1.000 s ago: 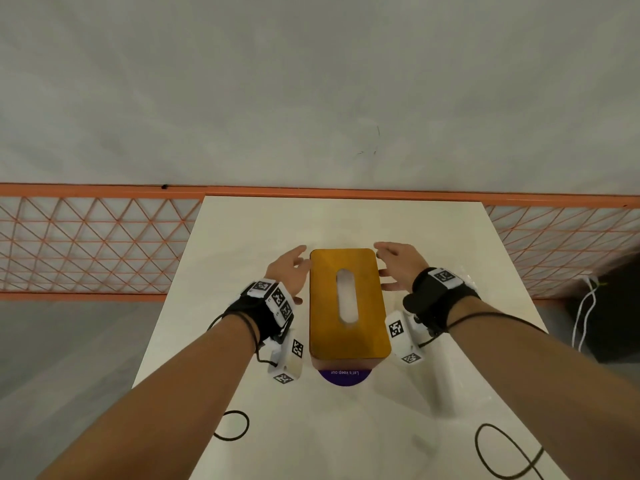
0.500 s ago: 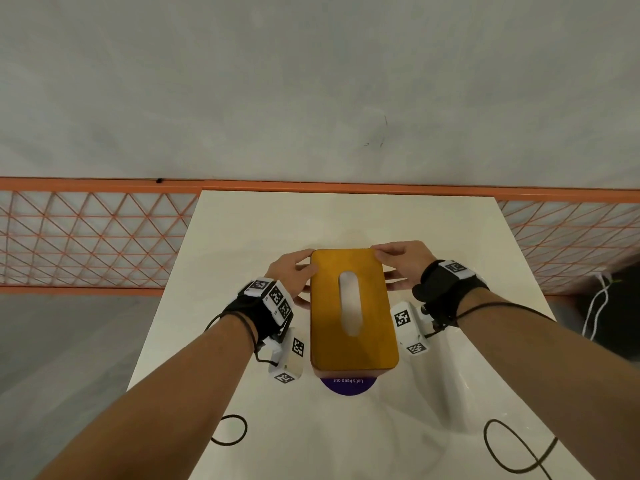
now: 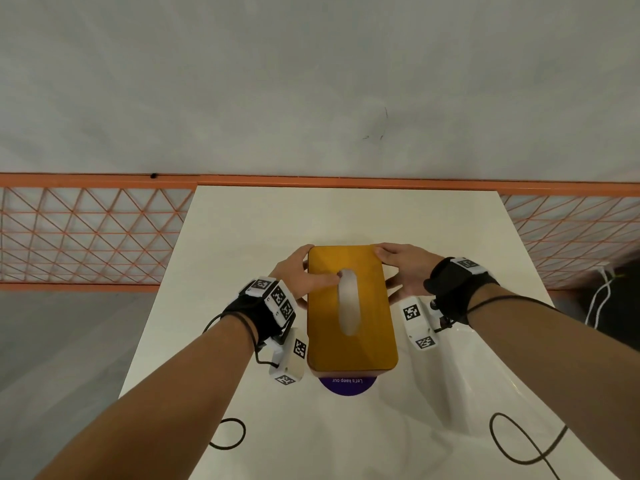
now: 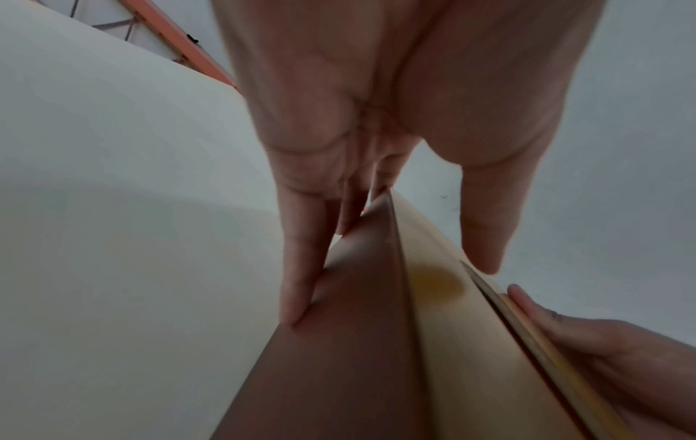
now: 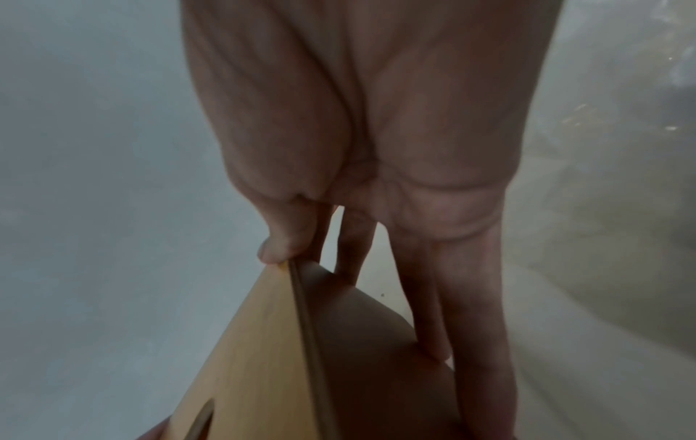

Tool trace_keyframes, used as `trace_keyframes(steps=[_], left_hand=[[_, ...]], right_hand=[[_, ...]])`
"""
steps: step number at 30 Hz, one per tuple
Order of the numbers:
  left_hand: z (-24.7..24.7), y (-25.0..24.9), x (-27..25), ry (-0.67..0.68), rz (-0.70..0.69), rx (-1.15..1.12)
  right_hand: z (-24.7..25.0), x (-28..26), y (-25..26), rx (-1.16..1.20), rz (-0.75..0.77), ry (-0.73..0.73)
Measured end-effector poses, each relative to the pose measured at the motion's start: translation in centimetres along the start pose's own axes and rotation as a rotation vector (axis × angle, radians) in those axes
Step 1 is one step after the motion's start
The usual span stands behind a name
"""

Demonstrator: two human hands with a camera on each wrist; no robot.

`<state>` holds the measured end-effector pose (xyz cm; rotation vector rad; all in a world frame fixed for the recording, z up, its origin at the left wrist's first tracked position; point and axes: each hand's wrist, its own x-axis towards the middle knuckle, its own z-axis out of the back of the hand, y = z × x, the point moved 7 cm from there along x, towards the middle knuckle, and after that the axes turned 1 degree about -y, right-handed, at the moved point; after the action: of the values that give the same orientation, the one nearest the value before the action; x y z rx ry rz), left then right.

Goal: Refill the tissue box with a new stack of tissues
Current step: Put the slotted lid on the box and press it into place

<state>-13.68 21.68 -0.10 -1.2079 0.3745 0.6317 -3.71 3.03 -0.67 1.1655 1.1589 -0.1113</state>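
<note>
1. Your tissue box (image 3: 349,310) is one rectangular block with rounded corners. Its lid is smooth wood of a warm amber-yellow, and a single long oval slot (image 3: 348,301) is cut lengthwise down the middle, pale inside.
2. The left wrist view shows the box's side wall (image 4: 339,342) as a smooth, darker, matte brown, with the thin edge of the lid sitting over it.
3. The box stands near the middle of the table (image 3: 242,237), a glossy cream-white surface with a straight far edge, and lies lengthwise away from you.
4. Your left hand (image 3: 301,275) holds the far left part of the box: the fingers (image 4: 297,282) lie straight and pressed against the side wall, while the thumb stretches over the lid and its tip reaches the far end of the slot.
5. Your right hand (image 3: 405,268) holds the far right corner: the thumb presses on the lid edge and the fingers (image 5: 433,312) run down the right side wall.
6. One round purple sticker (image 3: 347,384) with white lettering shows from under the near end of the box.
7. Two black cables loop on the table, one near each forearm: the left loop (image 3: 228,434) and the right loop (image 3: 512,441).
8. An orange lattice fence (image 3: 86,233) runs behind the table, under a plain grey wall.
</note>
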Motion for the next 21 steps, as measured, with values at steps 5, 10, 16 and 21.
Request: trace_keyframes(steps=[5, 10, 16, 21], left_hand=[[-0.6, -1.3, -0.9, -0.004, -0.035, 0.247], [-1.4, -2.2, -1.0, -0.066, -0.091, 0.380], [-1.5, -2.3, -0.9, -0.086, -0.080, 0.372], [-1.4, -2.1, -0.8, -0.083, -0.071, 0.364]], right_hand=[[0.3, 0.2, 0.2, -0.006, 0.008, 0.001], [0.5, 0.2, 0.1, -0.019, 0.022, 0.002], [0.2, 0.0, 0.3, -0.039, 0.049, 0.034], [0.3, -0.2, 0.4, -0.020, 0.043, 0.082]])
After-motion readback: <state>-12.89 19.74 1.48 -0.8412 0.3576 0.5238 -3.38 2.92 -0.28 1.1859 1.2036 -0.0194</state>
